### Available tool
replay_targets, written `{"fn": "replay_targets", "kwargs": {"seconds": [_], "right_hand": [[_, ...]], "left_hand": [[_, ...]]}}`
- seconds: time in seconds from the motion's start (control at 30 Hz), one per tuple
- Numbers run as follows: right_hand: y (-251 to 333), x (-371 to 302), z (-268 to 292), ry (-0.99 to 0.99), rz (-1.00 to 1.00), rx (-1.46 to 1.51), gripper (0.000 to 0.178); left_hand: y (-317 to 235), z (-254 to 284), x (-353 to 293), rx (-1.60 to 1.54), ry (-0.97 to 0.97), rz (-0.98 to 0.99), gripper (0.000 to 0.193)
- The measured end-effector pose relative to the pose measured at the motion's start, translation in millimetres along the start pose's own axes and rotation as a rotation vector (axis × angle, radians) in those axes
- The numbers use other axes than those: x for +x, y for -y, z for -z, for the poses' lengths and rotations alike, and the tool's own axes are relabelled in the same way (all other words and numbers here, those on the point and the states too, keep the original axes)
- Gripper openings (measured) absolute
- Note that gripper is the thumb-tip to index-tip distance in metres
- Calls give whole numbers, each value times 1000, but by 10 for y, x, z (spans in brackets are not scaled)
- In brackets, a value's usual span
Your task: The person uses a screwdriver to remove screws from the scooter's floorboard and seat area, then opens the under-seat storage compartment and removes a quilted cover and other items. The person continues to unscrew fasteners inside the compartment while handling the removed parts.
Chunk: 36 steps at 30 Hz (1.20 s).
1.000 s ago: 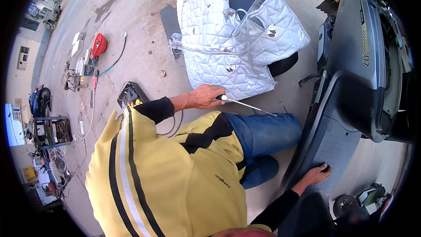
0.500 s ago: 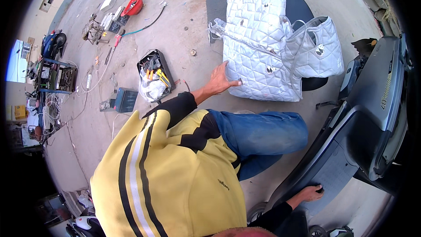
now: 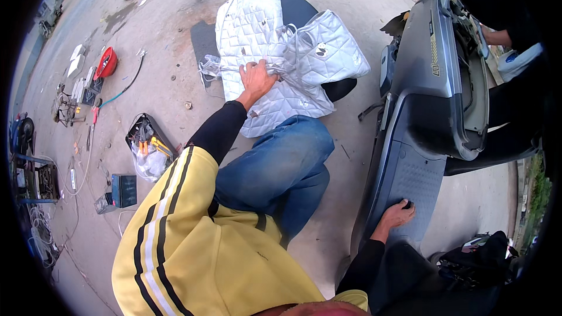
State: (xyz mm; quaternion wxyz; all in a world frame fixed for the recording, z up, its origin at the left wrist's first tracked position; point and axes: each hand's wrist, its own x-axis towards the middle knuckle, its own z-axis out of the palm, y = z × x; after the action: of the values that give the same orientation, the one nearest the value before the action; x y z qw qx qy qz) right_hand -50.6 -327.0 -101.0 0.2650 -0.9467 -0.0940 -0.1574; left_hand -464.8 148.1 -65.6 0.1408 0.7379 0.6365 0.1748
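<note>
A white quilted scooter cover (image 3: pixel 234 29) with small panda patches lies spread on the ground over a dark rounded piece. My left hand (image 3: pixel 257 82) is on the middle of it, with curled fingers bunching the fabric. To the right stands a grey scooter body (image 3: pixel 421 64) with a ribbed floorboard (image 3: pixel 413 178). My right hand (image 3: pixel 398 215) rests on that floorboard with its fingers bent around a small black thing, too small to name.
A black bin of tools (image 3: pixel 153 146) stands at left, beside a dark battery (image 3: pixel 124 190). Farther off lie a red bowl (image 3: pixel 106 62) and a hose (image 3: pixel 132 82). At the far right, another person's hand (image 3: pixel 497 37) is by the scooter. A black bag (image 3: pixel 477 260) lies at lower right.
My left hand has moved from the cover's near left edge onto its middle and gathered the fabric. My view has swung right, bringing another person in. My right hand stays on the floorboard.
</note>
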Motion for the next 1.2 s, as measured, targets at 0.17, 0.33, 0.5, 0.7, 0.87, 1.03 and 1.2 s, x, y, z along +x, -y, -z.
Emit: {"fn": "replay_targets", "kwargs": {"seconds": [0.17, 0.33, 0.5, 0.7, 0.87, 1.03, 1.2], "right_hand": [[-118, -23, 49, -53, -3, 13, 47], [-34, -68, -29, -37, -20, 70, 45], [-85, -50, -17, -135, 24, 48, 43], [-66, -99, -4, -123, -14, 121, 44], [19, -94, -136, -171, -51, 122, 49], [-92, -52, -37, -177, -73, 183, 61], [152, -97, 104, -190, 12, 383, 78]], "left_hand": [[-94, 637, 583, -70, -179, -55, 42], [-313, 2174, 1517, -504, -501, -70, 46], [-781, 3275, 2199, -977, -622, -49, 68], [-2089, 4002, 2177, -1261, -583, -260, 48], [-2852, 4753, 2160, -1416, -358, -698, 41], [-2323, 4809, 1471, -1440, -45, -840, 34], [-3135, 4651, 868, -1624, 294, -878, 33]]}}
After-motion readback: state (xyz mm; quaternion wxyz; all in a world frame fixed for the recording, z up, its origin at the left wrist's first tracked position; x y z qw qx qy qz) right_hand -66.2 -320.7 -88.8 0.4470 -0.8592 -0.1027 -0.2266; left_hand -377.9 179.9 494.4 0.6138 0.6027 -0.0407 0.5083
